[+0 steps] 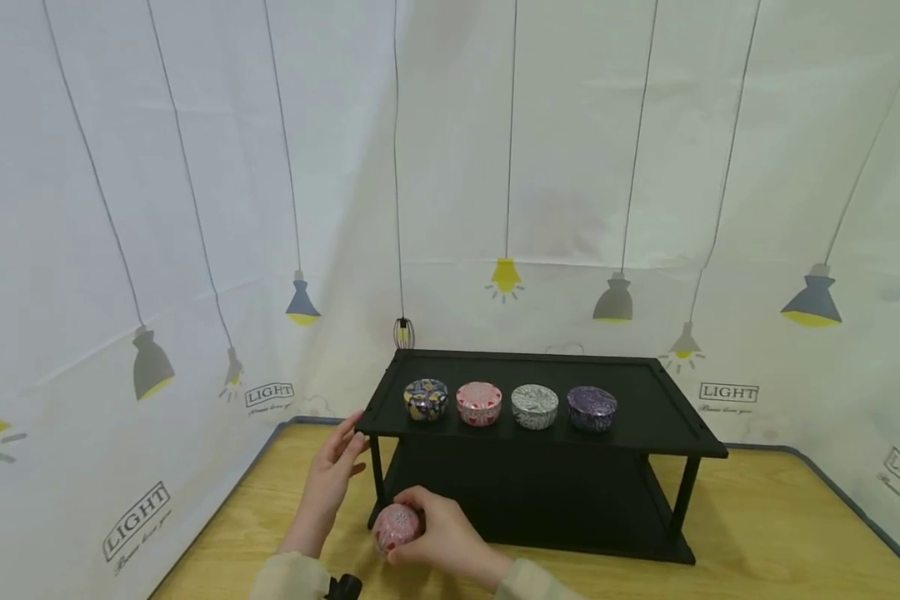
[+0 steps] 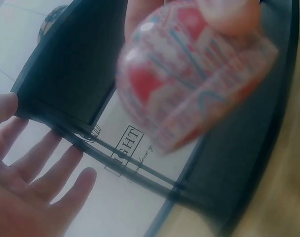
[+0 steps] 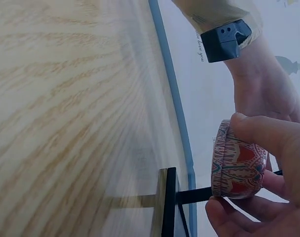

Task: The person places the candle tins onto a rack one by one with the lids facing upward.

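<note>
My right hand (image 1: 446, 533) holds a small round pink tin (image 1: 397, 528) with red and blue patterning between thumb and fingers. The tin is tilted beside the front left foot of a black two-tier shelf (image 1: 495, 454). In the right wrist view the fingertips clasp the rim and side of the pink tin (image 3: 240, 163). My left hand (image 1: 333, 471) touches the shelf's upper left front corner. Its fingers (image 2: 49, 160) are spread and fairly straight along the side edge in the left wrist view.
On the upper tier stand a dark blue floral tin (image 1: 426, 401), a pink-and-red tin (image 1: 479, 405), a grey-white leafy tin (image 1: 534, 407) and a purple tin (image 1: 592, 409) in a row. A wooden table (image 1: 780, 517) lies beneath, with a lamp-printed backdrop (image 1: 450, 167) behind.
</note>
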Demonstrator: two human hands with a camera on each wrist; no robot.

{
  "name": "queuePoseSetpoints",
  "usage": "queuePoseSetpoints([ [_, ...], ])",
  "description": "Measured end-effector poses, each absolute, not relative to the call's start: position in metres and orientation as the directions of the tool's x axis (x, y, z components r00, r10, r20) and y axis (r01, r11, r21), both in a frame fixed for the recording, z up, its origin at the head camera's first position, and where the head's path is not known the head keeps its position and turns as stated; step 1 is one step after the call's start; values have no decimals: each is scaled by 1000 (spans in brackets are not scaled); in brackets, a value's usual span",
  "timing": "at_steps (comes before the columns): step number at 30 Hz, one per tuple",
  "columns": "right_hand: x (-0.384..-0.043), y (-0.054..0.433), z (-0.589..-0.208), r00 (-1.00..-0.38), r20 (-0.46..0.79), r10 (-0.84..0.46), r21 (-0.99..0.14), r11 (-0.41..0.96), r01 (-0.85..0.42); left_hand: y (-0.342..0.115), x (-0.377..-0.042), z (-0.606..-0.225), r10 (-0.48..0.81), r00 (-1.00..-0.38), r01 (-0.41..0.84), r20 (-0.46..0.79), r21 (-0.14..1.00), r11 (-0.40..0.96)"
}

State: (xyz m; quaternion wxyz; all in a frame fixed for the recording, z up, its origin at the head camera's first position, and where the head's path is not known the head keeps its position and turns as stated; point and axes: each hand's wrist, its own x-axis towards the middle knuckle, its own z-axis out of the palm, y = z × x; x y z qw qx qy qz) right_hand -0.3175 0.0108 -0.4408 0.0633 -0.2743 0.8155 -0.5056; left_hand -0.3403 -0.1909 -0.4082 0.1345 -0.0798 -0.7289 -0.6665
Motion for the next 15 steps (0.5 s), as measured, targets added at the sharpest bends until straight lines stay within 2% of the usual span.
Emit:
queuePoseSetpoints([
  [15,-315,15,-436,-841,179,-510,-874,310,-374,-191,-340,-408,-52,-952,294,300,951,97],
])
